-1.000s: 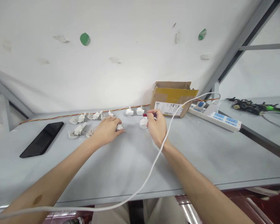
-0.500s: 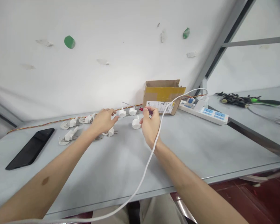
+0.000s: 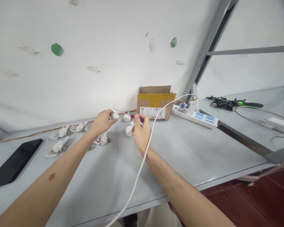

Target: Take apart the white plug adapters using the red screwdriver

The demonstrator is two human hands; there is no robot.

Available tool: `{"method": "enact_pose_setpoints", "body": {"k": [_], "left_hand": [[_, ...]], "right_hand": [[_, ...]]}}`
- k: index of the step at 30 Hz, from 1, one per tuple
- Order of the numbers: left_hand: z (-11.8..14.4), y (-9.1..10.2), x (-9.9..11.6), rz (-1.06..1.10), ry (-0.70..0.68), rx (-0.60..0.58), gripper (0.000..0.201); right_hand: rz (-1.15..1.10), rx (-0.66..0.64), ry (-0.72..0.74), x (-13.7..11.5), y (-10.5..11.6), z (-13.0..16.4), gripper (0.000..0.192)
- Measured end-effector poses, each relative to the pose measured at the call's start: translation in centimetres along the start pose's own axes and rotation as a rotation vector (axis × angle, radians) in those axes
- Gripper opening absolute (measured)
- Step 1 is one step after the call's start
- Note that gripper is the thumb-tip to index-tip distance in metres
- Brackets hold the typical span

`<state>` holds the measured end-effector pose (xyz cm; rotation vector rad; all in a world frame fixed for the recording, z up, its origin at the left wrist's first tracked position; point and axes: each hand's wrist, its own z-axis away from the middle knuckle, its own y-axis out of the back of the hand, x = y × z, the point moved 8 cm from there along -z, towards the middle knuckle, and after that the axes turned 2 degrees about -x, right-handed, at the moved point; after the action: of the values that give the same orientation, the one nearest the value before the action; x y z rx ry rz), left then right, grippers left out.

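Observation:
My left hand (image 3: pixel 103 121) pinches a small white plug part (image 3: pixel 114 116) just above the grey table (image 3: pixel 186 151). My right hand (image 3: pixel 140 134) grips a red-handled screwdriver (image 3: pixel 132 116), its thin shaft pointing left toward that part. Another white plug part (image 3: pixel 129 130) sits against my right hand's fingers, and one more (image 3: pixel 126 118) lies behind it. A white cable (image 3: pixel 144 157) drapes over my right wrist.
Several white plug halves (image 3: pixel 59 145) lie scattered at the left. A black phone (image 3: pixel 13 162) lies at the far left. A cardboard box (image 3: pixel 153 101) and a white power strip (image 3: pixel 196 116) stand at the back. Black and green tools (image 3: pixel 229 103) rest on the right table.
My left hand left the plug piece on the table, reached back and picked up a white plug part. My right hand lifted the screwdriver. The view has swung right.

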<state>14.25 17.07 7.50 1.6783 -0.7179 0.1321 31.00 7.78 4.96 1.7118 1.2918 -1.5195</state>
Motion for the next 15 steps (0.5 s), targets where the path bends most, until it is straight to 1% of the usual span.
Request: {"method": "enact_pose_setpoints", "body": {"k": [1, 2, 3, 4, 5, 6, 8, 11, 15], "left_hand": [[0.8, 1.0, -0.1, 0.153, 0.037, 0.045, 0.036], [1.8, 1.8, -0.3, 0.351, 0.084, 0.091, 0.038], [2.9, 2.4, -0.4, 0.592, 0.113, 0.11, 0.039], [4.0, 2.8, -0.5, 0.822, 0.131, 0.117, 0.036], [5.1, 2.9, -0.4, 1.007, 0.13, 0.083, 0.031], [6.3, 3.1, -0.5, 1.134, 0.14, 0.08, 0.027], [8.3, 3.5, -1.0, 1.275, 0.168, 0.08, 0.018], [10.3, 3.7, -2.0, 1.397, 0.185, 0.109, 0.011], [11.4, 3.7, -2.9, 1.361, 0.211, 0.166, 0.009]], "right_hand": [[0.001, -0.001, 0.007, -0.1, 0.0, 0.0, 0.019], [0.003, -0.005, 0.017, -0.2, -0.1, 0.1, 0.019], [0.007, -0.011, 0.029, -0.4, -0.1, 0.3, 0.019], [0.011, -0.019, 0.043, -0.6, -0.2, 0.4, 0.02], [0.018, -0.028, 0.058, -0.8, -0.4, 0.6, 0.021], [0.027, -0.038, 0.074, -1.1, -0.5, 0.8, 0.021], [0.052, -0.065, 0.102, -1.5, -0.8, 1.2, 0.021], [0.097, -0.125, 0.152, -2.1, -1.5, 1.9, 0.019], [0.182, -0.204, 0.248, -3.2, -2.3, 3.0, 0.015]]}}
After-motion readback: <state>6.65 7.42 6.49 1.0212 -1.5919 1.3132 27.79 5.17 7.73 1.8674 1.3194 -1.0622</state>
